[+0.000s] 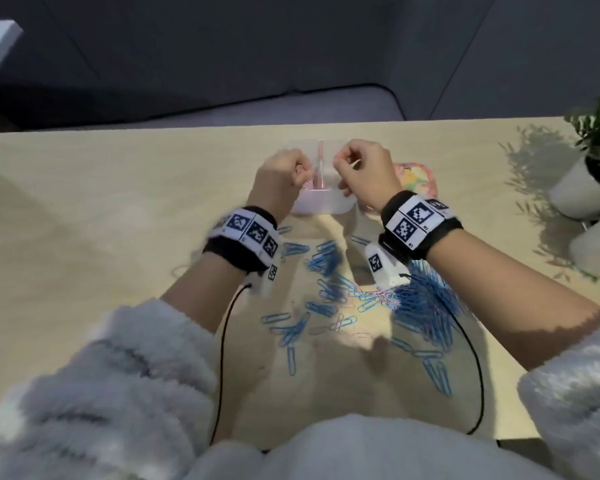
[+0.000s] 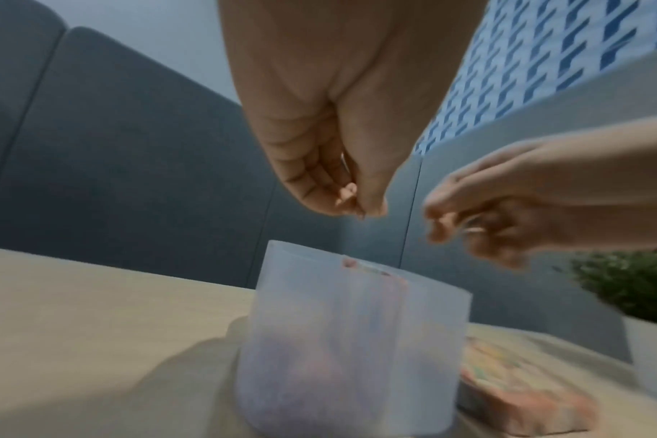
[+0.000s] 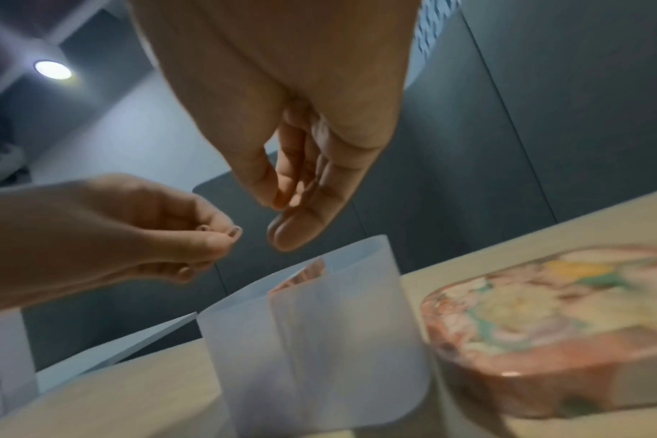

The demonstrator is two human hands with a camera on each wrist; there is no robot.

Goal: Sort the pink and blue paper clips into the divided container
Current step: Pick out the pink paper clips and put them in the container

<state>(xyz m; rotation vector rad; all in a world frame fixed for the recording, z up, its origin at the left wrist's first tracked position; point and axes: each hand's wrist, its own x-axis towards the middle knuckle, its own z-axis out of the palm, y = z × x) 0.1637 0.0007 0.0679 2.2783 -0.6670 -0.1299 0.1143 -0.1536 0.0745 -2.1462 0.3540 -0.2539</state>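
A translucent divided container (image 1: 321, 206) stands mid-table, with pink paper clips (image 1: 307, 185) in its left compartment. My left hand (image 1: 284, 171) hovers over that side. Its fingertips (image 2: 357, 204) pinch together on what looks like a small pink clip. My right hand (image 1: 359, 164) hangs just right of the divider (image 1: 321, 161). In the right wrist view its fingers (image 3: 304, 219) are loose, and I see nothing between them and the thumb. Several blue paper clips (image 1: 326, 258) lie scattered nearer me, with a dense heap (image 1: 423, 299) under my right forearm.
A pink floral box (image 1: 418, 178) sits right beside the container. Potted plants in white pots (image 1: 589, 174) stand at the table's right edge. Black wrist cables (image 1: 222, 358) trail over the front of the table. A dark sofa lies beyond the far edge.
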